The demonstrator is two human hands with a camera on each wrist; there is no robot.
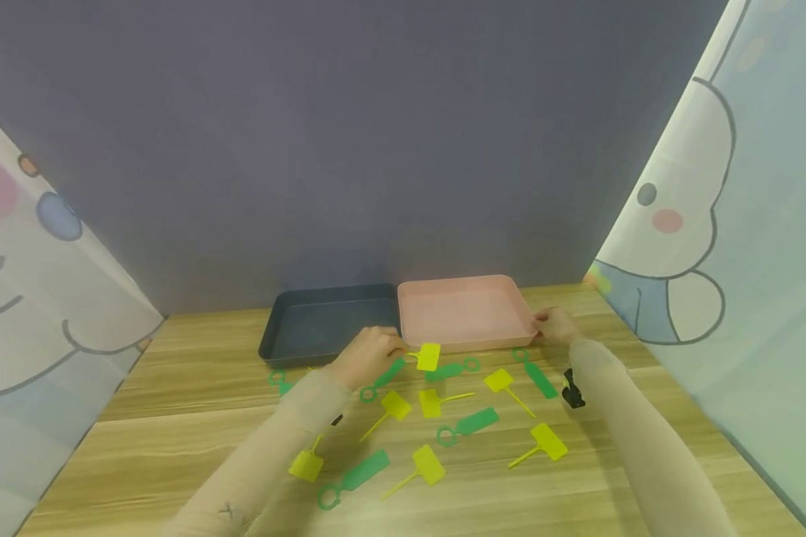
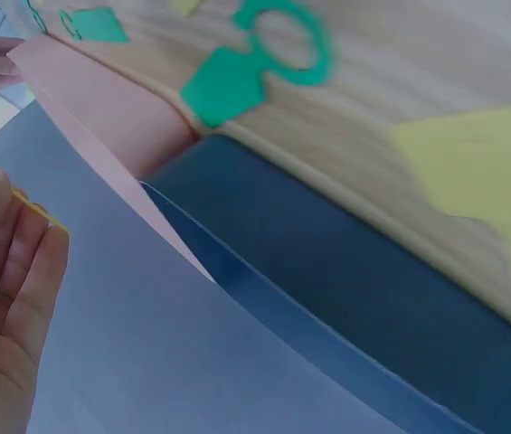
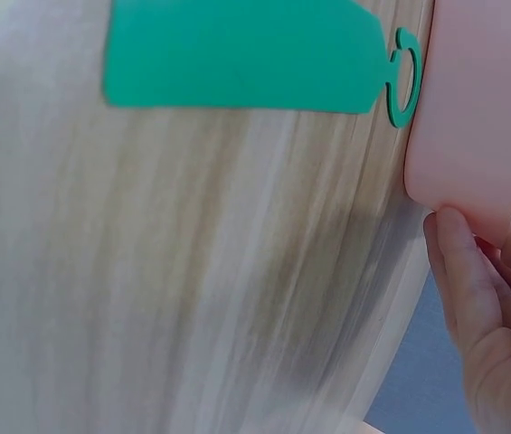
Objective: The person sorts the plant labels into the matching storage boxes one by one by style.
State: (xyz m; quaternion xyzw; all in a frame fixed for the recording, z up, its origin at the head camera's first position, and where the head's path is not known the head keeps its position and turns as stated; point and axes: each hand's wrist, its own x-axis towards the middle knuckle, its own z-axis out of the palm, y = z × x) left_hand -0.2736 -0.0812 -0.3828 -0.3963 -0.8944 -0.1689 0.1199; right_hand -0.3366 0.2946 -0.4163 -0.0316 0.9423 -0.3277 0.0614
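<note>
My left hand (image 1: 369,356) pinches the thin stem of a yellow plant tag (image 1: 428,356), whose flat head overlaps the front edge of the pink tray (image 1: 466,346) in the head view. In the left wrist view, thumb and fingertips hold that tag as a narrow yellow strip (image 2: 42,210). At the pink tray's right end, my right hand (image 1: 557,326) grips the corner. In the right wrist view its fingers (image 3: 465,271) lie against the lower corner, with the thumb near the rim. A dark blue tray (image 1: 332,292) stands directly left of the pink one.
Several green ring-ended tags (image 1: 478,421) and yellow tags (image 1: 430,465) lie scattered over the wooden table (image 1: 175,447). A small black clip (image 1: 572,389) sits beside my right forearm. Behind the trays rises a grey wall (image 1: 376,149), with cartoon-printed sheets (image 1: 685,224) on both sides.
</note>
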